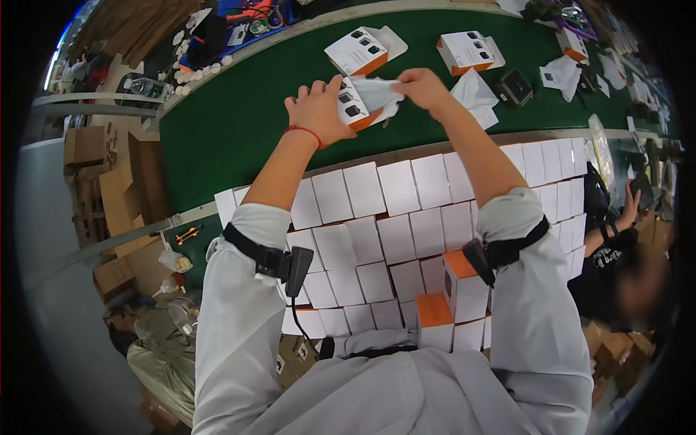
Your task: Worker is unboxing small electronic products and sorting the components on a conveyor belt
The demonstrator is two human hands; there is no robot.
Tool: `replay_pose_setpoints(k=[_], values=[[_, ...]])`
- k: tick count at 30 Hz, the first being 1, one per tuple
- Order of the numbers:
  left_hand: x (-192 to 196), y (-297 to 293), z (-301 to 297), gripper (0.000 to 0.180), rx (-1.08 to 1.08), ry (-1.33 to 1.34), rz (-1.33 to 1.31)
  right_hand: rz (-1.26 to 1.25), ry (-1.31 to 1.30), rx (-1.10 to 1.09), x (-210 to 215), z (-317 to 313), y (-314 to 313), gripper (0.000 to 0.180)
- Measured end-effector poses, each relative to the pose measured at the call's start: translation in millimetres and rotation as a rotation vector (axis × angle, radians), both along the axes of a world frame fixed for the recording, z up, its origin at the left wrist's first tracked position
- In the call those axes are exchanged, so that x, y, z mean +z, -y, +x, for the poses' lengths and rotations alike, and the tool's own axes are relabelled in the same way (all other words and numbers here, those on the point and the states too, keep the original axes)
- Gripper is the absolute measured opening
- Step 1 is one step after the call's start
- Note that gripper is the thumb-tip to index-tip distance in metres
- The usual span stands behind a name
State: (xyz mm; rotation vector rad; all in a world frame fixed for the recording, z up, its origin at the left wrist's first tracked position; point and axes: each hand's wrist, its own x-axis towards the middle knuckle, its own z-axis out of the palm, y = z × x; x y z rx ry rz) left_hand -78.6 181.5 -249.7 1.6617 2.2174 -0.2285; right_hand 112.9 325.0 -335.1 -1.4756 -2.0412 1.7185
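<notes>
Green conveyor belt (239, 116), white cartons stacked at near edge. Left hand (319, 109) fingers clamped on small box (355, 109) mid-belt; right hand (420, 87) pinching white bag (380, 94) w/ fingertips. Risk: bag snags on flap, box slips from the one-handed grip.

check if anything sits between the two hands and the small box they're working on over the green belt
Nothing visible does. The left hand already grips the small white-and-orange box, and the right hand pinches the white paper sheet at its open top. The other open boxes lie farther along the green belt, apart from both hands.
</notes>
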Motion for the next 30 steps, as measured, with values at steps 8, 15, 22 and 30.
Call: replay_pose_setpoints(k=[8, 15, 22, 30], values=[[-15.0, 11.1, -1.2, 0.089, -0.122, -0.294, 0.032, 1.208, 0.365, 0.073, -6.8, -4.5, 36.1, 0.029], [22.7, 33.4, -22.3, 0.097, -0.149, -0.362, 0.123, 1.055, 0.312, 0.031, 43.7, -26.6, 40.8, 0.013], [50.7, 50.5, -25.4, 0.116, -0.158, 0.019, 0.467, 0.060, -0.223, -0.079, 38.9, -52.4, 61.9, 0.092], [10.4, 21.8, -100.7, 0.112, 0.134, -0.452, 0.600, 0.590, -0.006, -0.087, 40.7, -82.1, -27.3, 0.096]])
